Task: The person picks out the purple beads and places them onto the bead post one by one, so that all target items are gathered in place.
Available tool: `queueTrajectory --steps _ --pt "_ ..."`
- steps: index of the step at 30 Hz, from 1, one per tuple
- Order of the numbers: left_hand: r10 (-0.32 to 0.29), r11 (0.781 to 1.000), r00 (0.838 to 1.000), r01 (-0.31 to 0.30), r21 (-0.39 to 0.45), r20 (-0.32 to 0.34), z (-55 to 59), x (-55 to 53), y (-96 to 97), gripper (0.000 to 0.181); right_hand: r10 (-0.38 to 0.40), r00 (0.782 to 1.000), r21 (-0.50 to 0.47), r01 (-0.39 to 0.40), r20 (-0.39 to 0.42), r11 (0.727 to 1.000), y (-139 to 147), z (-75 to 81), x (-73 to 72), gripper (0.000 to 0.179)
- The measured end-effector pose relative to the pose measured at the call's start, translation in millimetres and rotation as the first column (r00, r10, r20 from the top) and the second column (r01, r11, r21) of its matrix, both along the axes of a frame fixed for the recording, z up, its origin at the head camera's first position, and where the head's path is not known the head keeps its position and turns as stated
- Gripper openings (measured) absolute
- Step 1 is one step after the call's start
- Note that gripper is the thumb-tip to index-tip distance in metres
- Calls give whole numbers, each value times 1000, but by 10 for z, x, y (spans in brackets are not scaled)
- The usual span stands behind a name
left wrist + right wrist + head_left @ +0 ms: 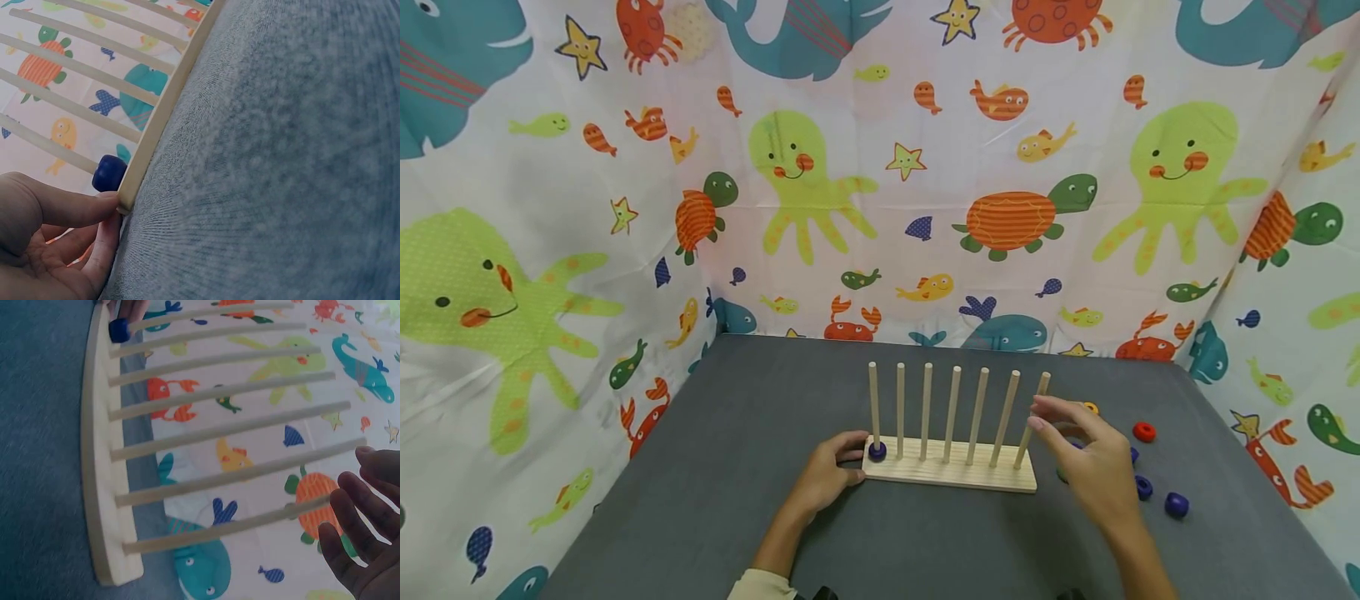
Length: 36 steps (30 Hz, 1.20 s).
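Note:
A pale wooden base (pixel 951 475) with a row of several upright pegs (pixel 951 414) stands on the grey table. My left hand (pixel 827 471) grips the base's left end, with the thumb on its near edge in the left wrist view. On the leftmost peg, at the bottom, sits a dark blue bead (pixel 109 173). Close to the upper part of the rightmost peg is my right hand (pixel 1086 454), its fingers loosely bent and spread in the right wrist view. Nothing shows between those fingers (pixel 353 512); whether they touch the peg, I cannot tell.
Right of the base lie loose beads: a red bead (pixel 1144 432), a dark blue bead (pixel 1177 505), another blue bead (pixel 1143 487) and a partly hidden yellow bead (pixel 1091 407). My right hand covers some of them. Sea-animal cloth (pixel 857 275) walls the table's back and sides.

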<state>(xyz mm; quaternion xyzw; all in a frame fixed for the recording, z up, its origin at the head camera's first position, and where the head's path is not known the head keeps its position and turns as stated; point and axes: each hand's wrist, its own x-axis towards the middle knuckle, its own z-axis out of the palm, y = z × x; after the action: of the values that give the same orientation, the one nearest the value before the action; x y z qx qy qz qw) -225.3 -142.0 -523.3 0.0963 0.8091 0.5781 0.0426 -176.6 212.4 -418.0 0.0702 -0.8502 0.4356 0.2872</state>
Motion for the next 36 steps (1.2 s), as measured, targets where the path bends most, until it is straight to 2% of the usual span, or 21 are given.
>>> queueTrajectory --steps 6,14,19,24,29,36 --pt "4 1000 1000 -4 4 11 2 4 -1 63 -78 994 6 78 71 997 207 -121 38 28" --pt "10 1000 1000 -10 -2 7 -2 -3 6 62 -169 981 42 166 95 985 541 -259 86 29" --pt "13 1000 1000 -13 -6 6 0 2 10 61 -194 974 32 192 120 981 729 -363 102 29" --pt "13 1000 1000 -13 -11 9 2 5 10 61 -242 957 34 239 163 970 908 -462 101 31" --pt "18 1000 1000 -18 -10 10 -2 6 8 61 -274 939 88 261 209 961 1122 -527 107 35" --pt "16 1000 1000 -16 1 19 0 6 9 61 -344 894 135 318 285 938 1392 -582 123 44"
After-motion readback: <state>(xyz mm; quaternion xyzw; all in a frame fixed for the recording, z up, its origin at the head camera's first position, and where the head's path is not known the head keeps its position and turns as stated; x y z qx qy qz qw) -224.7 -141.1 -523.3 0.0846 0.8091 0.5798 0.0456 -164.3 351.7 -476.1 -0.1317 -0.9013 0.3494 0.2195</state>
